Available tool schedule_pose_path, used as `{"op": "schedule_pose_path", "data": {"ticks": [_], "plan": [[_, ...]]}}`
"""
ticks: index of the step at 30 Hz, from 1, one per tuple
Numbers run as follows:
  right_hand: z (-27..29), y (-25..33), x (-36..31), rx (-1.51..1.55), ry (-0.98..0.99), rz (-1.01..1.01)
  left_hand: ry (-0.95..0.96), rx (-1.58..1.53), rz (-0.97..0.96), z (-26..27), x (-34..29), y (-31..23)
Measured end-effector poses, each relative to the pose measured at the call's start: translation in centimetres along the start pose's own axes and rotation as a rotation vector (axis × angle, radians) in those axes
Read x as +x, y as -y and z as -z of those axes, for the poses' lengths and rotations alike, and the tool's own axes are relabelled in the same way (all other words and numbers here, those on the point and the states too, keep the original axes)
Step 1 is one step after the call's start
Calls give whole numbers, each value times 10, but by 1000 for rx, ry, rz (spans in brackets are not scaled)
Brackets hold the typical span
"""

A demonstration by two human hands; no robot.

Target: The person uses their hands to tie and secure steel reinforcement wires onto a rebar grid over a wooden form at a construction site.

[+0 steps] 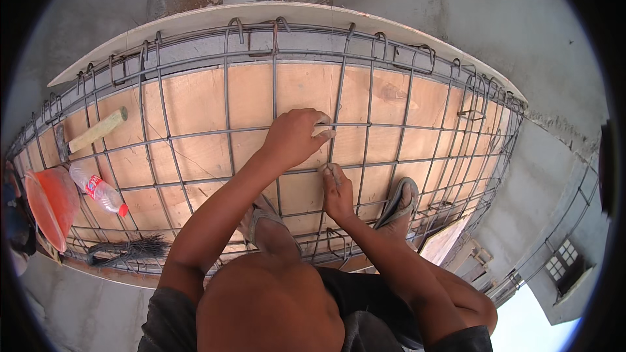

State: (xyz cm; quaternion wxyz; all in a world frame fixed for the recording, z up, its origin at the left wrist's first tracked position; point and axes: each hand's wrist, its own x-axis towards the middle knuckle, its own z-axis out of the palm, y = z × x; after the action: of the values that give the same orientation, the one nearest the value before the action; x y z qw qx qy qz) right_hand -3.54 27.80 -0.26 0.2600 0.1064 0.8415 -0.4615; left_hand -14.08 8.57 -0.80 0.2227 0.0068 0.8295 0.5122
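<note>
A grid of steel reinforcing bars (255, 129) spreads in front of me over plywood boards (306, 91). My left hand (298, 135) is at a bar crossing near the middle, its thumb and forefinger apart on either side of a crosswise bar; I see nothing between them. Closer to me, my right hand (338, 194) has its fingers pressed together at a lengthwise bar, just below another crossing. What those fingertips hold, if anything, is too small to make out. My sandalled feet rest within the grid, the left foot (270, 231) and the right foot (399, 208).
At left lie a hammer (98, 132) with a wooden handle, a clear plastic bottle (101, 190) with a red cap, an orange-red plastic container (52, 205) and a bundle of dark tie wire (130, 249). Hooked bar ends (236, 25) line the far edge. Grey walls (515, 32) stand beyond.
</note>
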Motion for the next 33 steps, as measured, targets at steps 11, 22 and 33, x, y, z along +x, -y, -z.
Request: {"op": "schedule_pose_path", "data": {"ticks": [11,22,33], "plan": [[16,-6,-8,-52,215,-131,-86,17,34,-11,6,10],[60,90,75,-185,279,142,-536,-369,-258,-16,-60,-4],[44,83,119,-316,147,537,-62,-512,358,-81,-117,11]]}}
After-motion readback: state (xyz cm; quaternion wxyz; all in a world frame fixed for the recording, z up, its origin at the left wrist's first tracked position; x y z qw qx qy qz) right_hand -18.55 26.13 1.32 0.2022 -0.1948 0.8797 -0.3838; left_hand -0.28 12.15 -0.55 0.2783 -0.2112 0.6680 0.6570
